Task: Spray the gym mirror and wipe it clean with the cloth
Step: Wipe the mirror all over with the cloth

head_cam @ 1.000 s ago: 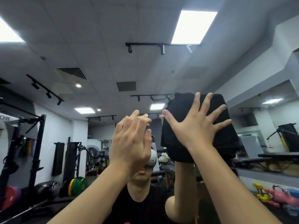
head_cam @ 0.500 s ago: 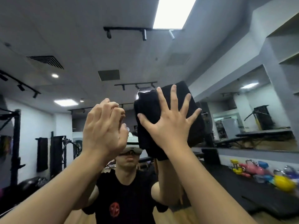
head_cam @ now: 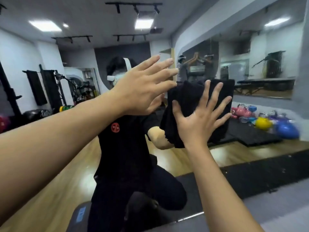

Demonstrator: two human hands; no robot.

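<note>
The gym mirror [head_cam: 50, 164] fills most of the view and reflects me crouching in black clothes. My right hand [head_cam: 199, 121] presses a folded black cloth [head_cam: 189, 96] flat against the glass, fingers spread straight. Up and to the left of the cloth, my left hand [head_cam: 142, 87] is held with straight fingers, its palm toward the mirror; whether it touches the glass I cannot tell. No spray bottle is in view.
The mirror's bottom edge [head_cam: 189, 218] runs low across the view above a grey floor. Reflected are a wooden floor, black mats, coloured kettlebells [head_cam: 260, 123] at the right, and racks with weight plates [head_cam: 65, 108] at the left.
My right hand has slid the cloth down the mirror and a little right. My left hand has straightened its fingers. The view has tilted down from the ceiling to the floor.
</note>
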